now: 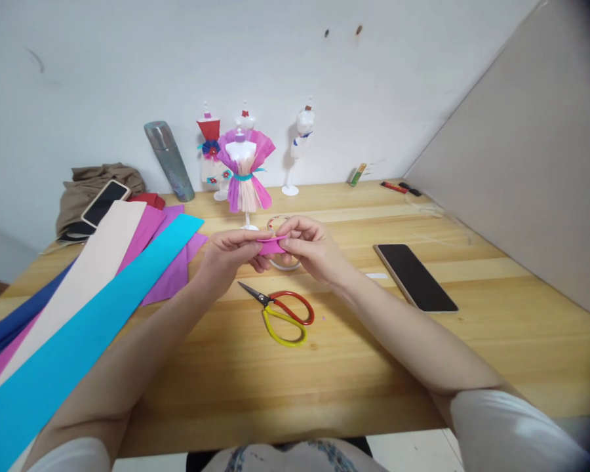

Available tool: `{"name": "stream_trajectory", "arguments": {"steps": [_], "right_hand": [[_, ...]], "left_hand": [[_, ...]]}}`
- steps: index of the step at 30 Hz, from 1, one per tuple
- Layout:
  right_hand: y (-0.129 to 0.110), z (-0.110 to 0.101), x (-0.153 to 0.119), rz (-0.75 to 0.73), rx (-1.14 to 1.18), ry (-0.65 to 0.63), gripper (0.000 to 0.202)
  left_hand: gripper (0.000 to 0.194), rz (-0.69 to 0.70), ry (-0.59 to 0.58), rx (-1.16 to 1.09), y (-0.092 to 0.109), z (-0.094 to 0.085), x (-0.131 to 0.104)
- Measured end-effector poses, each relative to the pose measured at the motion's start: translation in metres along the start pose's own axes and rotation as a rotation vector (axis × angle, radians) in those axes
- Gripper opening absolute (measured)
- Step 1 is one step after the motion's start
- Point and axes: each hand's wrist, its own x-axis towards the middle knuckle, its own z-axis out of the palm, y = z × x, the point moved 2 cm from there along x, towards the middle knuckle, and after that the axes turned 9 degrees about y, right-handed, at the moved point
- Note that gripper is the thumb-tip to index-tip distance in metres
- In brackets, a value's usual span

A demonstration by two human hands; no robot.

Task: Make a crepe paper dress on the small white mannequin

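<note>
Between both hands is a small piece of pink crepe paper (271, 248), its upper edge folded over. My left hand (231, 254) pinches its left end, and my right hand (307, 248) pinches the right end. Partly hidden behind the fingers lies a roll of clear tape (284, 265). Scissors (275, 307) with one red and one yellow handle rest on the table just below the hands, blades pointing up and left. Beyond the hands stands a small white mannequin (242, 154) dressed in purple and cream paper with a teal band.
Long strips of blue paper (103, 308) and cream paper (96, 255) cross the left side. A phone (415, 276) lies at right; another phone (105, 202) rests on brown cloth (73, 196). A flask (170, 160) and a white mannequin (302, 141) stand by the wall.
</note>
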Motion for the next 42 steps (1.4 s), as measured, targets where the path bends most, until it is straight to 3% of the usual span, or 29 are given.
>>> {"name": "stream_trajectory", "arguments": {"steps": [14,20,26,30,33,42], "right_hand": [[0.0012,-0.0024,0.0011,0.107,0.114,-0.062,0.015],[-0.0026,-0.0009,-0.0008,0.087,0.06,-0.038,0.028],[-0.0017,0.0005,-0.0007,0.054,-0.013,0.004,0.03],[0.0007,-0.0012,0.0007,0.034,-0.074,0.0,0.031],[0.0001,-0.0011,0.0006,0.014,-0.136,0.003,0.029],[0.0,-0.0004,0.0006,-0.136,-0.294,-0.018,0.025]], "left_hand": [[0.023,0.051,-0.068,-0.053,-0.0009,0.0005,-0.0019],[0.017,0.081,-0.101,0.011,-0.008,-0.0053,-0.0012],[0.039,-0.008,-0.051,-0.038,-0.0059,-0.0037,0.002],[0.054,-0.177,-0.01,-0.028,-0.0081,-0.0027,0.0029],[0.053,-0.253,-0.029,0.029,-0.0085,-0.0012,0.0018],[0.04,-0.157,-0.003,0.155,-0.0067,0.0023,0.0009]]}}
